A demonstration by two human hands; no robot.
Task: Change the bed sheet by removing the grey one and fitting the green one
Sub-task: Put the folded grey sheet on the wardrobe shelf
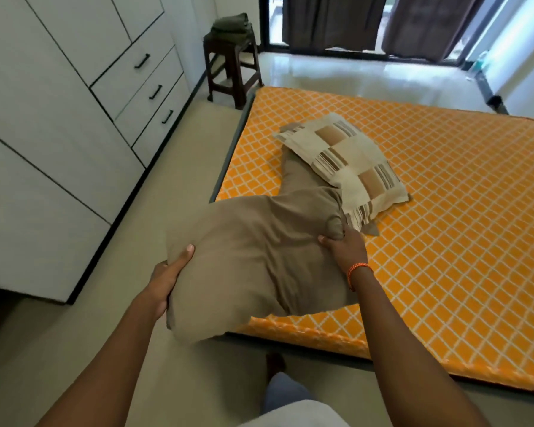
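Note:
I hold a plain grey-brown pillow [253, 257] above the near left corner of the bare orange diamond-patterned mattress [444, 217]. My left hand [167, 278] grips its left edge, thumb on top. My right hand [342, 248] grips its right side, bunching the fabric. Behind it a patchwork beige pillow [349, 167] lies on another grey-brown cushion [299, 177] on the mattress. The folded green sheet [232, 24] sits on a dark wooden stool [232, 69] at the far end of the room. No grey sheet is on the mattress.
White wardrobe with drawers [74, 118] lines the left wall, leaving a narrow beige floor aisle [173, 186] beside the bed. Dark curtains [367, 20] hang over a glass door at the back. My foot [275, 362] stands at the mattress's near edge.

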